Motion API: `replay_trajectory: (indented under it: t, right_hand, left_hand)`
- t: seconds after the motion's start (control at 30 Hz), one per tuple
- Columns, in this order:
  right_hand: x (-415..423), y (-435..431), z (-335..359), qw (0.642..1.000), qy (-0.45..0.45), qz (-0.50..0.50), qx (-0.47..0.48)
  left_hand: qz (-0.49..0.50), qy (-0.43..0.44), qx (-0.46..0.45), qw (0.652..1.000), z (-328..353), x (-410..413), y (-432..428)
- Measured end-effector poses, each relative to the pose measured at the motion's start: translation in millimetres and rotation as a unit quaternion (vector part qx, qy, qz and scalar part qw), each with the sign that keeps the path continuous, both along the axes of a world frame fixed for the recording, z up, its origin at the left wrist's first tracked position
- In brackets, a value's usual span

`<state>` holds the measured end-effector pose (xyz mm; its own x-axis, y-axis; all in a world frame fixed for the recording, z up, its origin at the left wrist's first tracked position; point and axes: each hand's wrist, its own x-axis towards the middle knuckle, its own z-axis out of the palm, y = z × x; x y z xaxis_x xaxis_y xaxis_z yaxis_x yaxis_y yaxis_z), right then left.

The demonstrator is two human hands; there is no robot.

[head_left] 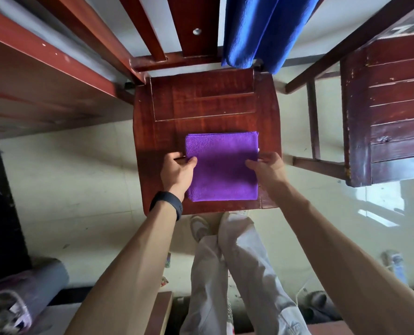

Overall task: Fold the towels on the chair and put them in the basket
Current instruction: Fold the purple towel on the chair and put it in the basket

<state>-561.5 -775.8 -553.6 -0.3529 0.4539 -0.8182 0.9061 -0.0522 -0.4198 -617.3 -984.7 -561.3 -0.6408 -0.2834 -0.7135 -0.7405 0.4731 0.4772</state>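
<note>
Dark wooden chair seat (201, 105) carries the folded purple towel (221, 170) near its front edge, your left grip (178, 169) and right grip (265, 166) each pinched on a side edge, so an uneven lift could let the folds spill open.

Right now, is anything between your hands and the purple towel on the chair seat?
Nothing visible does. The left hand and the right hand pinch the purple towel at its side edges, where it lies folded on the chair seat.

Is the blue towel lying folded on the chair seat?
No, the blue towel hangs over the chair back; only the purple towel lies folded on the seat.
</note>
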Motion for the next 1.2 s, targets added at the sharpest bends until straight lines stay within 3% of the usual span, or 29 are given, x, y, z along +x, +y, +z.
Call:
replay_trajectory:
  t: [0.17, 0.37, 0.63, 0.93, 1.2]
  right_hand:
    - [-2, 13, 6, 0.994, 0.025, -0.028, -0.106]
    - [18, 15, 24, 0.986, 0.081, -0.008, -0.143]
    - [33, 30, 168, 0.96, 0.155, -0.027, -0.231]
    - [128, 68, 402, 0.946, 0.289, -0.078, -0.125]
    - [262, 109, 501, 0.899, 0.364, -0.242, -0.016]
  left_hand:
    - [0.028, -0.008, 0.098, 0.995, 2, -5, -8]
    - [0.006, -0.039, 0.203, 0.978, 31, 1, -26]
    - [-0.029, -0.046, 0.301, 0.952, 176, -4, -21]
    - [-0.184, -0.007, 0.382, 0.906, 399, 20, 50]
    - [-0.376, -0.028, 0.395, 0.838, 504, 77, 167]
